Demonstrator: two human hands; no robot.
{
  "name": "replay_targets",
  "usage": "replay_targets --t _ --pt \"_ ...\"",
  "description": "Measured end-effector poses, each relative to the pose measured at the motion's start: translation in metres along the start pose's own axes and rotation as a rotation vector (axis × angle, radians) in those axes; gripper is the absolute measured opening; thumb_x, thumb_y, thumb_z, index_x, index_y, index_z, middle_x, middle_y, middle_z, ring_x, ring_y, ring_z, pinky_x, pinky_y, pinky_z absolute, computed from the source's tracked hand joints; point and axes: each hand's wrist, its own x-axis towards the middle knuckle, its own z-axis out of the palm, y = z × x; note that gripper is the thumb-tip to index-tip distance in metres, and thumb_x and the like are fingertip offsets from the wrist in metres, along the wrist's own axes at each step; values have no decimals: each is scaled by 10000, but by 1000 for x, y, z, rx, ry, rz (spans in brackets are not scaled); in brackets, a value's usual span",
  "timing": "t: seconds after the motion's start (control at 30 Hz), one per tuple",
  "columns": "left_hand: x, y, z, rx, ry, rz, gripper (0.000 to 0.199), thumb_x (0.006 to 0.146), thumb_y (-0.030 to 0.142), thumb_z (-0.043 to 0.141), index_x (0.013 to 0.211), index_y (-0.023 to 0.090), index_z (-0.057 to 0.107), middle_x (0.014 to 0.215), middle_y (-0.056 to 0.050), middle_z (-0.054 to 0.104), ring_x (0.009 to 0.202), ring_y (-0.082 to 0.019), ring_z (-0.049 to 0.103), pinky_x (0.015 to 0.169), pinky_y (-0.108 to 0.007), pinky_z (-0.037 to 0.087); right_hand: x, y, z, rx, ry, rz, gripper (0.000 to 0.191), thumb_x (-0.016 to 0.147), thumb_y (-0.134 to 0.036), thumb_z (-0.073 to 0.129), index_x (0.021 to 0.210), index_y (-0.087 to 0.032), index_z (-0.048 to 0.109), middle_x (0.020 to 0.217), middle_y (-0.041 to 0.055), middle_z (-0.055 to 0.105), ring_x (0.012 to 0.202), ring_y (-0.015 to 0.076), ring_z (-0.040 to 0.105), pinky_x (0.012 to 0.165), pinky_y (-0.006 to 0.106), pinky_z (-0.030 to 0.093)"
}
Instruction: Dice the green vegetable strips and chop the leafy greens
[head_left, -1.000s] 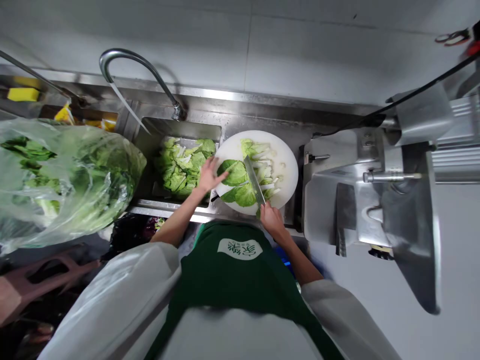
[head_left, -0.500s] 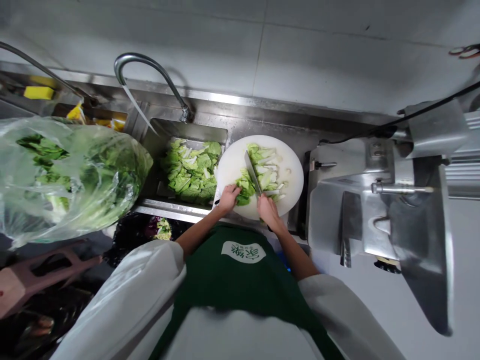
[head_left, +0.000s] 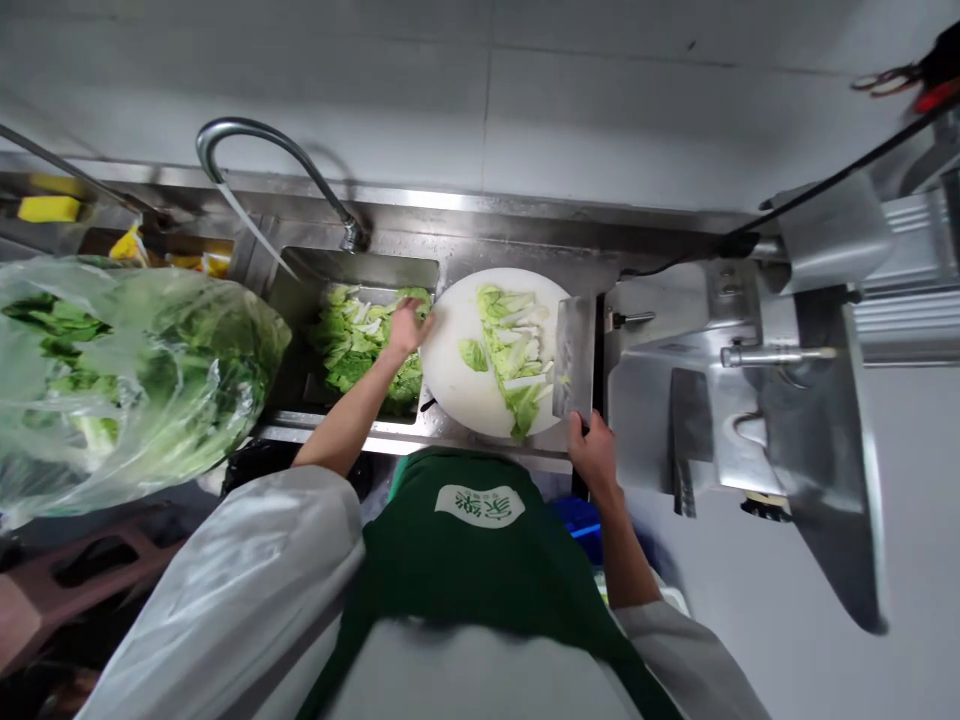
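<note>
A round white cutting board (head_left: 457,385) lies on the steel counter, with a strip of chopped cabbage (head_left: 516,355) across its middle. My right hand (head_left: 590,447) grips the handle of a cleaver (head_left: 572,356), whose blade lies flat over the board's right edge. My left hand (head_left: 406,327) is stretched out, fingers apart, at the board's left edge, over the chopped greens (head_left: 358,345) piled in the sink (head_left: 300,290). One loose leaf piece (head_left: 472,354) sits left of the strip.
A curved tap (head_left: 255,150) arches over the sink. A large clear bag of leafy greens (head_left: 127,360) fills the left. A steel slicing machine (head_left: 750,400) stands right of the board, its black cable (head_left: 825,185) running to the wall.
The cleaver has left the middle of the board and now lies flat at its right edge. My left hand has gone from the cabbage on the board to the sink.
</note>
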Motion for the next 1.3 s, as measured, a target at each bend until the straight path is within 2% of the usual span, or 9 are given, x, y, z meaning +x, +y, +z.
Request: replay_targets --t 0.07,0.17,0.3,0.43,0.57,0.83,0.97,1.1,1.3 --pt "25 60 12 -48 -54 137 660 933 488 565 1484 131 497 1540 -170 460 1422 -323 421 1181 -509 338 -3 14 2 41 3 58 397 994 -411 368 1039 -125 639 863 163 718 844 279 663 757 323 432" --pt "42 134 32 -20 -350 170 1006 828 598 687 1625 161 255 1672 -222 202 1536 -452 139 1133 -730 189 -13 27 6 114 -24 145 426 997 -436 356 1047 -126 644 823 149 710 794 270 659 743 327 434" --pt "21 176 63 156 -574 114 1274 680 574 832 1658 210 101 1692 -244 31 1518 -550 11 1080 -800 139 -27 32 11 171 -9 215 407 988 -420 375 1058 -141 662 830 138 713 806 269 660 732 322 429" --pt "-10 173 84 331 -414 96 1326 604 550 874 1651 238 122 1658 -278 151 1449 -562 213 1038 -777 268 -30 34 18 207 -12 256 375 983 -396 390 1037 -159 674 760 103 697 758 249 650 701 306 419" --pt "-15 157 79 374 -280 75 1135 638 491 870 1583 261 285 1502 -258 408 1291 -455 463 997 -650 408 -28 35 22 213 -26 259 378 996 -400 383 1000 -156 672 769 104 695 755 236 654 695 295 417" --pt "7 43 7 221 -188 -167 1020 741 578 778 1576 271 278 1366 -240 530 1156 -417 618 970 -588 483 -35 39 22 206 -34 264 351 995 -375 410 1037 -154 679 806 100 706 795 233 663 723 292 430" --pt "24 -7 -38 296 -111 -354 1125 704 615 784 1599 204 239 1571 -292 324 1411 -541 358 1039 -724 356 -38 43 22 220 -47 280 329 996 -358 419 1039 -159 677 776 82 698 746 218 659 704 285 431" --pt "0 32 -28 330 41 -201 900 826 639 637 1554 180 371 1615 -246 285 1499 -506 182 1115 -737 243 -38 44 23 183 -57 292 313 991 -338 434 1048 -145 674 844 112 714 790 227 671 721 288 433" --pt "-116 167 95 178 -267 128 999 799 708 638 1628 309 249 1630 -191 284 1475 -518 233 1105 -705 290 -37 45 30 143 -109 283 335 1008 -346 402 1056 -140 661 859 112 714 803 224 676 731 284 433"
